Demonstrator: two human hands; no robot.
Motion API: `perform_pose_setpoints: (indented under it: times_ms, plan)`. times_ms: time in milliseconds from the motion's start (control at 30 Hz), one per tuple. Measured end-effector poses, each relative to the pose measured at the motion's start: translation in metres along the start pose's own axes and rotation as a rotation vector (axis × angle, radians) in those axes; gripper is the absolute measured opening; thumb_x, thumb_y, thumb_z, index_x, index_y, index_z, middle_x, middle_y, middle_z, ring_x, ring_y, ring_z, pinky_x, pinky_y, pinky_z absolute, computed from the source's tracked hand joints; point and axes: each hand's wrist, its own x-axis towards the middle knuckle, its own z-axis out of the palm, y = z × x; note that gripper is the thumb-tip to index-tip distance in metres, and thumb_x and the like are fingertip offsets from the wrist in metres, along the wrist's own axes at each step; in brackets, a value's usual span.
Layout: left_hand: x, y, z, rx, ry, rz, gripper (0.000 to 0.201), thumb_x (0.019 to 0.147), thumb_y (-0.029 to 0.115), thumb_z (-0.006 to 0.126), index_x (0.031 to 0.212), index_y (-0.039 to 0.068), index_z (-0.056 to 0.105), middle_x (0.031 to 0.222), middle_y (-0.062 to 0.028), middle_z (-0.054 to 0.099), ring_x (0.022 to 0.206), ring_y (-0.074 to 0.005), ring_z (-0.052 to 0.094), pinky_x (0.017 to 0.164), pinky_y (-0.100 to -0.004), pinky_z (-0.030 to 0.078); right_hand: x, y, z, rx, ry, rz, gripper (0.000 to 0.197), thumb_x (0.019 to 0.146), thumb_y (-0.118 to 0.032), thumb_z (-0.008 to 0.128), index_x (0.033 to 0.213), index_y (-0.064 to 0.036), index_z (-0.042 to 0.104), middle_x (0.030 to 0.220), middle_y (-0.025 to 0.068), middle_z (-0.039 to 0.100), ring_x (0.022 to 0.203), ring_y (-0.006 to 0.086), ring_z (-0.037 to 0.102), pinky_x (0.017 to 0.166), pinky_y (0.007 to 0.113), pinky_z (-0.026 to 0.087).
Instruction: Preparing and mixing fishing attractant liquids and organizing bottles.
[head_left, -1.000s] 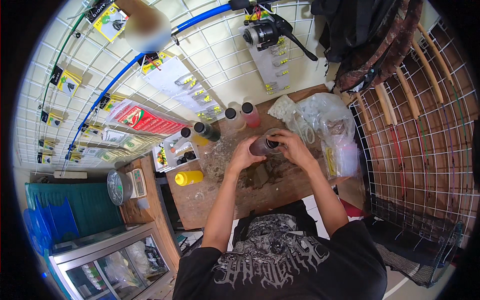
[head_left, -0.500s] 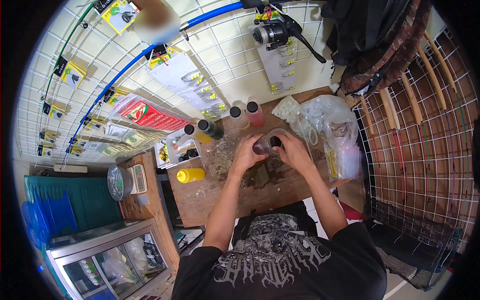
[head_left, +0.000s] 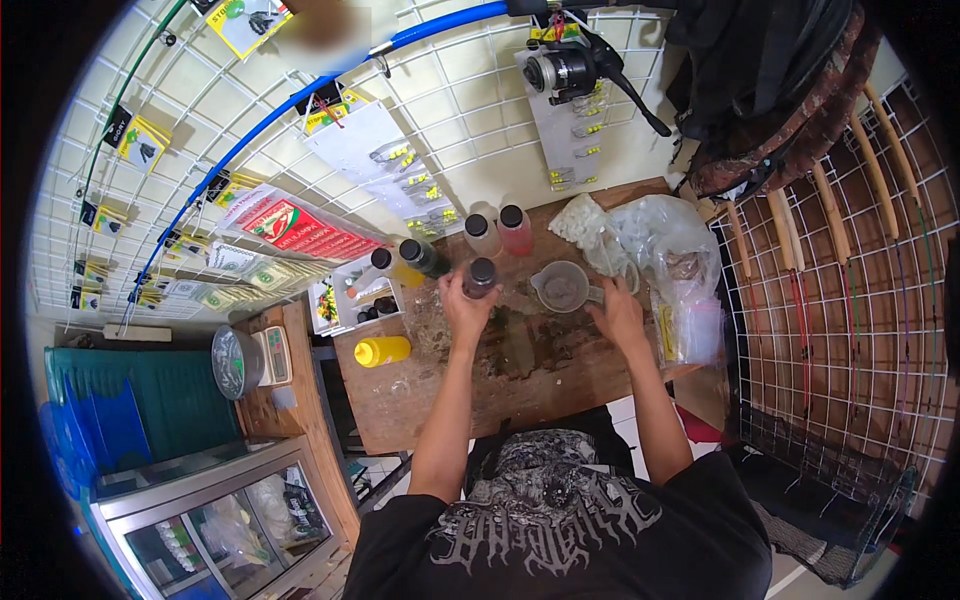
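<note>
My left hand (head_left: 463, 308) is closed around a small bottle with a black cap (head_left: 481, 270), which stands upright over the wooden table. To its right is a clear plastic measuring cup (head_left: 562, 286) with a little cloudy content at its bottom. My right hand (head_left: 620, 318) has thumb and fingers at the cup's handle (head_left: 596, 294). Behind my left hand stand a dark bottle (head_left: 426, 258) and a yellow one (head_left: 398, 266), both black-capped. Farther back are a pale bottle (head_left: 482, 234) and a pink one (head_left: 515, 231), capped the same way.
A yellow squeeze bottle (head_left: 382, 351) lies at the table's left, near a white box of small items (head_left: 357, 298). Plastic bags (head_left: 662, 240) fill the right rear. Wet patches mark the wooden table (head_left: 400, 400). A fishing reel (head_left: 570, 72) hangs before the wire grid.
My hands have separated. The left has moved slightly left with the capped bottle; the cup, earlier tilted between both hands, now sits upright, with my right hand at its handle.
</note>
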Motion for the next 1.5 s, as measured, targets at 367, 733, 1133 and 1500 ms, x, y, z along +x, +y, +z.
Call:
perform_pose_setpoints:
  times_ms: [367,733,1133,1500]
  plan:
    - [0.031,-0.002,0.006,0.104,0.141,-0.115,0.074,0.067,0.007,0.086,0.134,0.006,0.054,0.124,-0.0183,0.061,0.114,-0.0393,0.058,0.095,-0.0464,0.048,-0.007,0.020,0.021,0.042,0.018,0.061,0.041,0.081,-0.012,0.076,0.119,-0.0049,0.065,0.112,0.0180,0.062,0.101,0.0395,0.064,0.083,0.048,0.052]
    - [0.039,-0.005,0.002,0.123,0.080,-0.081,0.082,0.075,0.002,0.079,0.147,0.006,0.042,0.123,-0.0251,0.064,0.108,-0.0421,0.064,0.089,-0.0463,0.052,-0.008,0.025,0.024,0.043,0.043,0.036,0.039,0.080,-0.014,0.076,0.116,-0.0034,0.066,0.104,0.0179,0.064,0.099,0.0392,0.063,0.083,0.047,0.050]
    - [-0.029,0.014,-0.038,-0.026,0.197,0.048,0.054,0.086,0.004,0.072,0.136,0.000,0.052,0.117,-0.0190,0.059,0.077,-0.0236,0.062,0.064,-0.0315,0.054,-0.012,0.039,0.023,0.046,0.049,0.021,0.038,0.081,-0.011,0.073,0.117,-0.0033,0.066,0.097,0.0177,0.064,0.094,0.0387,0.063,0.082,0.047,0.049]
    - [-0.107,-0.074,-0.127,0.255,0.387,-0.373,0.045,0.083,0.013,0.079,0.118,-0.002,0.055,0.097,-0.0121,0.054,0.078,-0.0226,0.056,0.071,-0.0351,0.049,-0.010,0.042,0.019,0.067,0.054,0.004,0.039,0.079,-0.010,0.074,0.116,-0.0016,0.066,0.096,0.0202,0.065,0.091,0.0407,0.062,0.080,0.048,0.049]
